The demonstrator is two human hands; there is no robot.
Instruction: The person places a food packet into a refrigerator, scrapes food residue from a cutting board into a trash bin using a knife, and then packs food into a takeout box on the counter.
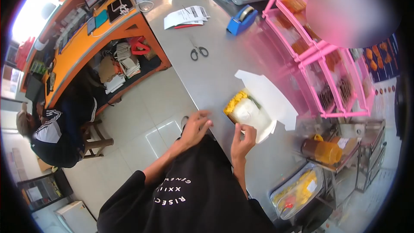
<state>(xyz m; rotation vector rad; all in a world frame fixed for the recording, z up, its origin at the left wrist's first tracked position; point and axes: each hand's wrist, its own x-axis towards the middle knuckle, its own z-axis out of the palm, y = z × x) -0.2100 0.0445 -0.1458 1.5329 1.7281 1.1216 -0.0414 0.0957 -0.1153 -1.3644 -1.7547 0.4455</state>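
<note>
An open white box (282, 103) stands on the steel table (202, 75), with yellow food (236, 100) and a white wrapped lump (248, 113) inside. My right hand (243, 140) is at the near edge of the box, thumb and fingertips pinched together; whatever may be between them is too small to make out. Over the table's left edge, my left hand (196, 127) is raised with its fingers apart and nothing in it, slightly blurred. Black-handled scissors (199, 53) lie farther back on the table.
Behind the box are a blue tape dispenser (242, 19) and printed papers (186, 17). Pink racks (302, 56) stand at the right, above a tub of yellow food (297, 192) and an orange bottle (321, 150). A person (56, 133) sits at the left.
</note>
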